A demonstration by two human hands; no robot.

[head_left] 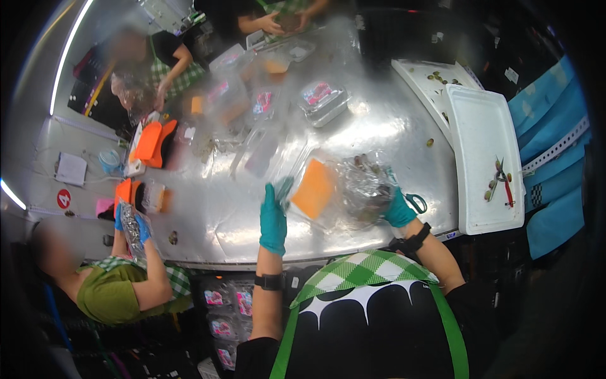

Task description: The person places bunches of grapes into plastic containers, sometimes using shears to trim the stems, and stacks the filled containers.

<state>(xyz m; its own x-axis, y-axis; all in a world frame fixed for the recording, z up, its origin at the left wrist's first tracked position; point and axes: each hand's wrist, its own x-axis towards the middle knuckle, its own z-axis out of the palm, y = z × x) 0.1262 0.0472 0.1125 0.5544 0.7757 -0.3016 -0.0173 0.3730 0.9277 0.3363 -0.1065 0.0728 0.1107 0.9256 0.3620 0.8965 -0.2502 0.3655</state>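
Note:
Teal gloves cover both of my hands. My left hand (273,218) is at the near left side of a clear plastic container (297,189), its fingers closed about the container's wall and partly seen through the plastic. An orange pad (314,189) lies in that container. Just to its right is a crinkled clear plastic bag (366,183) with dark round fruit, apparently grapes, inside. My right hand (398,208) grips the bag's right side; its fingertips are partly hidden by the bag. Teal-handled scissors (416,203) lie on the metal table beside my right hand.
White trays (486,158) stand at the right, holding red-handled snips (502,174) and loose fruit. Lidded clear boxes (324,101) and open containers spread over the table's far side. Orange scales (153,142) stand at left. Co-workers stand at the left and far edges, one holding a bag (131,230).

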